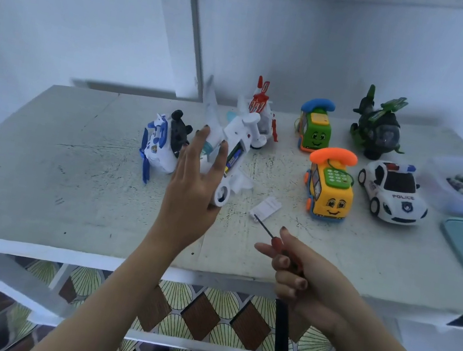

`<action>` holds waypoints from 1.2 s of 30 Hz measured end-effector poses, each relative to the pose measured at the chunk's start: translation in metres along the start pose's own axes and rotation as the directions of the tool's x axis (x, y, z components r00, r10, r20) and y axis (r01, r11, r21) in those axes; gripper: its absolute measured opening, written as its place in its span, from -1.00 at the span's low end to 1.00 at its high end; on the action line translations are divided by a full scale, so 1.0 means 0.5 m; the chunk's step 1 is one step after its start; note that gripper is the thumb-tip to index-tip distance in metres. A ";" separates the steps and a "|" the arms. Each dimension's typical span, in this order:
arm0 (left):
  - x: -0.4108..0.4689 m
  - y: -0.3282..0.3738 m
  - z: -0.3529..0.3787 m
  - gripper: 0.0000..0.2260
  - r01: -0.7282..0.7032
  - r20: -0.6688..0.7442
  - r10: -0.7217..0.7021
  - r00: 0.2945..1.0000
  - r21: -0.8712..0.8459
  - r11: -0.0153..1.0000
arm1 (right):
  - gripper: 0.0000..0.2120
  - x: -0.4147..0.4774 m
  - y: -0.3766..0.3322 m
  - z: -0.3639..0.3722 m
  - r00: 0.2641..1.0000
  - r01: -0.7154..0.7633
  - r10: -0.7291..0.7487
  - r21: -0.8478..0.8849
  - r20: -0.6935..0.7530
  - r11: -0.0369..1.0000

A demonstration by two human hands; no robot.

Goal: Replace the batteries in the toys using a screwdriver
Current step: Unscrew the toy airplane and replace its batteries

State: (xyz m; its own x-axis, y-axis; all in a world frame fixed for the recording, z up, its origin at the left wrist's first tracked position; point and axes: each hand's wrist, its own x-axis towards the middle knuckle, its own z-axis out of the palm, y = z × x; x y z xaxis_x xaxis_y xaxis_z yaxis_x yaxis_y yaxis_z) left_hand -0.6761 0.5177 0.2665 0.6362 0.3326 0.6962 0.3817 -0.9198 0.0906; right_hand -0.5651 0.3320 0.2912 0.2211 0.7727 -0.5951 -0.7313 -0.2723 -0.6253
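right grip (307,280), nearest, closed around the red handle of the screwdriver (268,233), tip aimed toward the loose battery cover (267,207) lying on the table (40,174) just beyond it. left grip (194,190), ahead and to its left, clasps the toy plane (241,134) belly-up and tilted, likely to present the exposed batteries (233,159). other toys stand beyond, among them a police car (392,193), seemingly awaiting service.

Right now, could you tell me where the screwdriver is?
Head view, lower right: the right hand grips the screwdriver at the near edge of the table, tip by the small white cover left of the yellow phone bus.
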 end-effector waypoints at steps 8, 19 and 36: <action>0.006 0.022 -0.018 -0.39 0.104 -0.222 -0.147 0.964 -0.193 0.976 | -0.76 -0.009 -0.028 -0.008 0.987 0.159 -0.160 -0.095 -0.007 0.983; 0.040 0.102 -0.004 -0.47 0.132 -0.148 -0.279 0.949 -0.617 0.776 | -0.51 0.057 -0.091 0.032 0.886 0.399 -0.452 0.336 0.097 0.853; 0.215 0.155 0.090 -0.10 0.299 0.211 -0.228 0.951 -0.823 0.484 | -0.84 0.015 -0.221 -0.025 0.767 0.639 -0.594 0.384 -0.243 0.667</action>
State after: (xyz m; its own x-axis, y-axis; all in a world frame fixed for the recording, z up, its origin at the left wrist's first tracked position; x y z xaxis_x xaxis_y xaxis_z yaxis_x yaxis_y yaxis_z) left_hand -0.5482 0.4915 0.3163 0.6587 0.5700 0.4910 -0.1768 -0.5171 0.8375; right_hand -0.4746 0.3607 0.3492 0.7610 0.6148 -0.2071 -0.5942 0.5324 -0.6029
